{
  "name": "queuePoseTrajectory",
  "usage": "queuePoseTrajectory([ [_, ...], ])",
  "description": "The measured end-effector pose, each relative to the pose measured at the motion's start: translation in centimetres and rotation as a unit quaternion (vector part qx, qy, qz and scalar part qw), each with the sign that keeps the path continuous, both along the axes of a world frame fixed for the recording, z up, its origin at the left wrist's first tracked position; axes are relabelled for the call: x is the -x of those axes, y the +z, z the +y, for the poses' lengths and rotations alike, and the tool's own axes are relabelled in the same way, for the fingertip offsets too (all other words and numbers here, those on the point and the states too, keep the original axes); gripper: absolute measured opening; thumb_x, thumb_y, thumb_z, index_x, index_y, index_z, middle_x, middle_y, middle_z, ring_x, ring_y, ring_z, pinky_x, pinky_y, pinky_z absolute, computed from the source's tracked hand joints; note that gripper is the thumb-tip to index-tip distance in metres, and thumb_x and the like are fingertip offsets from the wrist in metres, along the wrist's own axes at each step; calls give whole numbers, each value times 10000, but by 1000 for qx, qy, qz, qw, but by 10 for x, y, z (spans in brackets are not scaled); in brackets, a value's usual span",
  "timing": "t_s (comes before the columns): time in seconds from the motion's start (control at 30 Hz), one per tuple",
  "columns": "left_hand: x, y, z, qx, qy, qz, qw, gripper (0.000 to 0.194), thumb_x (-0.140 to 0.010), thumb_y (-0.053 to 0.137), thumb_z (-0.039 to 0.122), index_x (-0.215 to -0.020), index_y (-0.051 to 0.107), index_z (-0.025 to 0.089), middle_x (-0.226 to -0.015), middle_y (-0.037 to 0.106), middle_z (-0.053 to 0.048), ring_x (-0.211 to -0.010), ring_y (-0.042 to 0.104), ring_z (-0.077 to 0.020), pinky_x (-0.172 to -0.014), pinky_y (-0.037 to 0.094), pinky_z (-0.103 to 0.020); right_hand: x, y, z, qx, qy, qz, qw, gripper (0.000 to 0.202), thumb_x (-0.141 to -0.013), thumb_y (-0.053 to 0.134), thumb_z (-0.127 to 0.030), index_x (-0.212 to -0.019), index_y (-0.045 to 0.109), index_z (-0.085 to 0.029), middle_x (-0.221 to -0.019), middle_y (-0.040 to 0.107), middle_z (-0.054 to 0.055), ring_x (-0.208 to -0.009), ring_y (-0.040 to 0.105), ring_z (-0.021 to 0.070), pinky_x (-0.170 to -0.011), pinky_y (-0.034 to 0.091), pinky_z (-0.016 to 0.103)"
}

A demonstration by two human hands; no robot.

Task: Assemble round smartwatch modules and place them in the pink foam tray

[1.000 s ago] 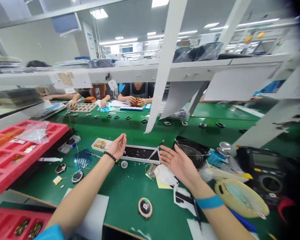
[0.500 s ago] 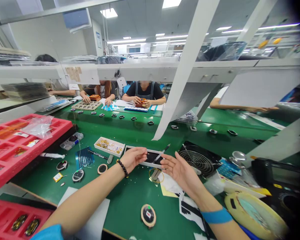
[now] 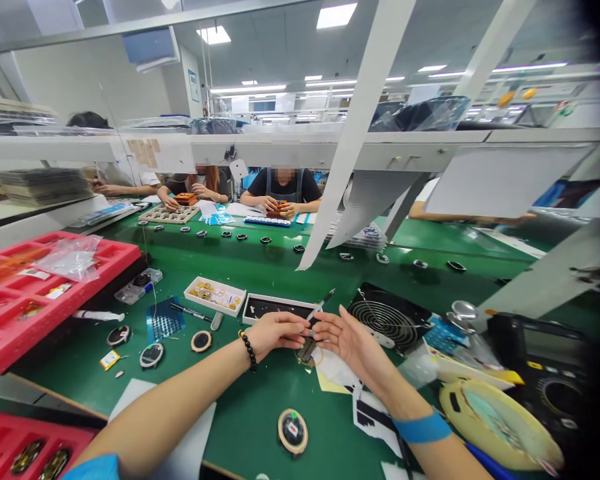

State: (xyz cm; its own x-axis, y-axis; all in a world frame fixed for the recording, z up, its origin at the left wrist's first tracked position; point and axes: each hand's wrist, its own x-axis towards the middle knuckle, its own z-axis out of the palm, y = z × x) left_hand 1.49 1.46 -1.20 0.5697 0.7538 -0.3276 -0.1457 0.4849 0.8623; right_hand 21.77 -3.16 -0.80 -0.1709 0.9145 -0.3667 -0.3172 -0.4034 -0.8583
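Observation:
My left hand (image 3: pixel 279 331), a beaded bracelet on its wrist, has thumb and fingers pinched together; a small item may be between the tips, too small to name. My right hand (image 3: pixel 353 347) meets it from the right, its fingers stretched out and thumb raised, fingertips close to the left ones. Just behind the fingers is a white box with a black inside (image 3: pixel 253 320), partly hidden. A pen-like tool (image 3: pixel 326 298) leans across its right end. Under the hands lie a small metal block (image 3: pixel 307 351) and a thin yellow ring. Nearer me rests a round watch-like part (image 3: pixel 293 432).
A white box of small golden parts (image 3: pixel 215 295) stands left of the black-lined one. Red trays (image 3: pixel 130 250) flank the left side. To the right are a fan (image 3: pixel 393 320), a yellow dish (image 3: pixel 447 407) and a black device. Co-workers sit across the green bench.
My hands have come together, the left moving right and down until its fingertips meet the right hand's. The view has shifted slightly. Across the bench, a co-worker's hand has risen.

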Motion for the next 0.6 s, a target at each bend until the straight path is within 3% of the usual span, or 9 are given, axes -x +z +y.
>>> queuePoseTrajectory([
  [0.1, -1, 1, -2, -19, -40, 20, 999, 632, -497, 950, 477, -961, 743, 101, -977, 717, -109, -755, 654, -117, -756, 563, -251, 0, -1, -1, -5, 7, 0, 1000, 620, -919, 425, -607, -1302, 491, -124, -1169, 577, 122, -924, 636, 87, -786, 571, 172],
  [0.3, -3, 0, -6, -31, -88, 37, 995, 674, -450, 944, 543, -920, 730, 109, -943, 717, -108, -722, 650, -117, -747, 551, -258, -1, -3, 0, -18, 8, -5, 1000, 671, -888, 470, -647, -1300, 490, -117, -1159, 589, 122, -863, 625, 69, -776, 562, 173],
  [0.6, -3, -7, -7, -67, -128, 43, 989, 591, -548, 908, 560, -883, 717, 113, -905, 716, -103, -701, 642, -114, -707, 532, -246, -1, -2, -1, -26, 18, -14, 999, 683, -897, 457, -660, -1307, 489, -114, -1174, 587, 119, -886, 627, 60, -804, 547, 185],
])
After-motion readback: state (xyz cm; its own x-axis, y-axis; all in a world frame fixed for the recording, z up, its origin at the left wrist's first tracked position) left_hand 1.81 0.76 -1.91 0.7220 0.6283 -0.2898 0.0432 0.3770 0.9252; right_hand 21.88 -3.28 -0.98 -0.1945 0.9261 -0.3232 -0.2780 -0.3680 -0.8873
